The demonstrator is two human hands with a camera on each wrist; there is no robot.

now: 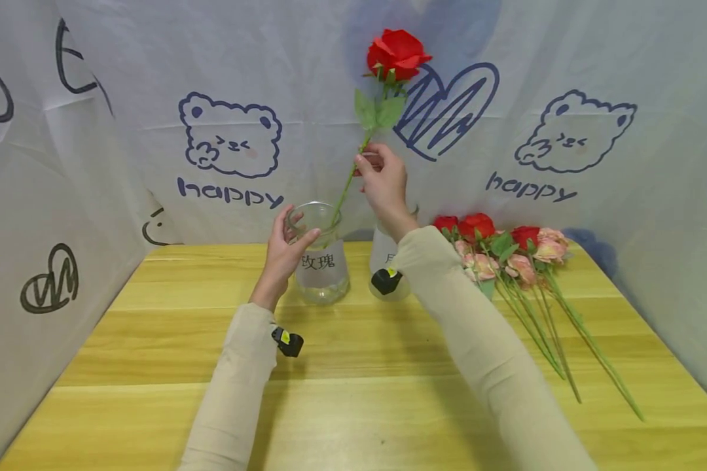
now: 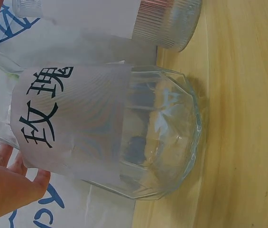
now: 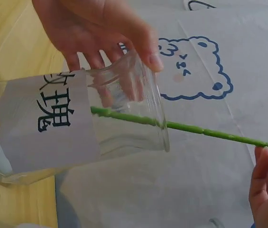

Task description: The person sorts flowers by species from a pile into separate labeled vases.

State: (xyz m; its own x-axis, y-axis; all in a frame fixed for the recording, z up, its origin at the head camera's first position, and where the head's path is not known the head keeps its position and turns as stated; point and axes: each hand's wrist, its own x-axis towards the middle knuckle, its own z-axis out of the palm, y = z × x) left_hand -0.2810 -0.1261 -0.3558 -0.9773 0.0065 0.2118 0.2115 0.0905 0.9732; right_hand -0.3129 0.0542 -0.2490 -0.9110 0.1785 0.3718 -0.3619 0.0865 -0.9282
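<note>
My right hand [image 1: 385,183] pinches the green stem of a red rose [image 1: 398,55] between thumb and fingers, partway below its leaves. The rose stands tilted, bloom up and to the right. Its lower stem [image 3: 186,127] passes through the mouth of a clear glass vase [image 1: 323,292] and ends behind the white paper label. Two dark characters mark that label [image 2: 77,118]. With its thumb at the rim and fingers behind the glass, my left hand [image 1: 284,252] holds the vase's neck. The vase stands upright on the wooden table [image 1: 330,405].
A second labelled glass vase [image 1: 379,252] stands just to the right, partly hidden by my right forearm. Several red roses [image 1: 476,226] and pink flowers [image 1: 550,246] lie at the table's right side, stems toward me. A printed cloth [image 1: 318,157] hangs behind the table.
</note>
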